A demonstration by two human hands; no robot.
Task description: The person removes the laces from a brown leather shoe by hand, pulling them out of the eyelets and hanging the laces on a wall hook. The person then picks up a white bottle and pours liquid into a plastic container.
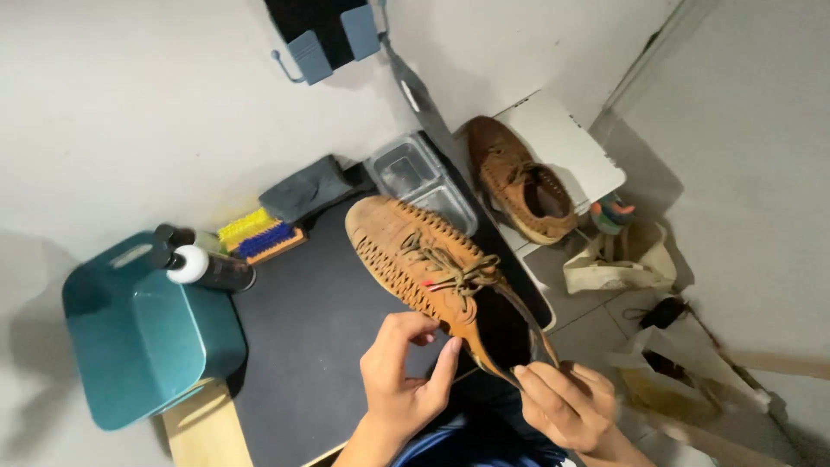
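A teal bin (138, 333), bottles (203, 266) and brush (259, 237) are seen at left. At centre frame, a woven brown shoe (432, 264) is pinched by left hand (402, 372) and right hand (566, 402) fingers above the dark mat (303, 346).

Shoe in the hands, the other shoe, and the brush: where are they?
held shoe (406, 246): head view, woven upper near the toe.
second shoe (510, 173): head view, brown upper.
brush (259, 235): head view, yellow and blue bristles.

A tan-brown woven leather shoe with brown laces (424, 264) is held up above the black desk mat (311, 346), over its right edge. Its toe points toward the far left, upper side facing up, laces tied loosely, its dark opening toward the near edge.
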